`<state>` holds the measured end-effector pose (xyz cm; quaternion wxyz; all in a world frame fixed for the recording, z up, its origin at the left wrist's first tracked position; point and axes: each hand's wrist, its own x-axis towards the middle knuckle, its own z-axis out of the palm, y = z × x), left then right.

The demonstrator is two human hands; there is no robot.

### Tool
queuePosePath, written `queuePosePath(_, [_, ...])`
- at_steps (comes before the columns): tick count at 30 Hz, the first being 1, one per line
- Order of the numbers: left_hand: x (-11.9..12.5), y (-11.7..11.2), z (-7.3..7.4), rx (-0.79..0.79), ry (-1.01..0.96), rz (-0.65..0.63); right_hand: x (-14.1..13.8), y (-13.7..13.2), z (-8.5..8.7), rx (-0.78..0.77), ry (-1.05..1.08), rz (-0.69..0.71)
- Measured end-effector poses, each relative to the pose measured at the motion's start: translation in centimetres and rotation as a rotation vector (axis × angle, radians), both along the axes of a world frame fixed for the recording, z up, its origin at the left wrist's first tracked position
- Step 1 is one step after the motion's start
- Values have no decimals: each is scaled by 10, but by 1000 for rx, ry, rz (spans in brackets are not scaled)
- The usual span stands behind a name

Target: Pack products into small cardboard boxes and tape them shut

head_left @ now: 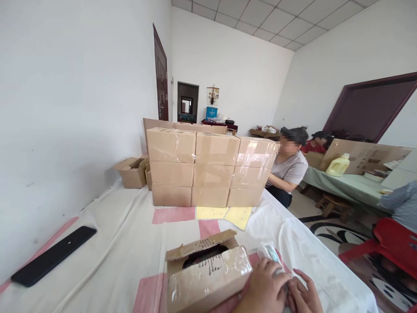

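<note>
At the bottom of the head view, my left hand (264,283) rests just right of an open cardboard box (208,276), its fingers curled downward. Close against it is my right hand (302,294), fingers bent and thumb side toward the left hand. Both hands close on a small thing between them that I cannot make out. Just beyond my left fingers lies a clear and pale green item (273,253), partly covered by the hand. The box has one flap raised and something dark inside.
A wall of stacked, taped cardboard boxes (213,174) stands across the table. Left of it is a small open carton (133,171). A long black object (55,255) lies at the left. A person (291,163) sits beyond the table's right edge, near a red chair (395,245).
</note>
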<state>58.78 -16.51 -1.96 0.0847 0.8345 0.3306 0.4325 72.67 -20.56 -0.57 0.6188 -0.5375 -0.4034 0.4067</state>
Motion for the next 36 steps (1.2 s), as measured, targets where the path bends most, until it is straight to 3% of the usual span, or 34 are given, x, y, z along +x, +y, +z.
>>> queuePosePath(12, [-8,-5,10,-24,61,4,-10,1,-15,89,-172,-101])
queuePosePath(17, [-19,-15,32,-65,41,-46,-29,-18,10,133,-108,-121])
queuePosePath(21, [-46,-37,67,-390,-176,-307,-56,-49,41,190,-172,-107])
queuePosePath(23, [-63,-52,80,-562,-280,-366,-65,-62,56,201,-298,-75])
queuePosePath(26, [-86,-79,87,-630,-374,-294,-72,-75,77,266,-601,75])
queuePosePath(30, [-112,-118,81,-489,-475,-51,-84,-88,100,430,-1034,371])
queuePosePath(36, [-148,-144,80,-345,-429,193,-121,-80,113,555,-1211,651])
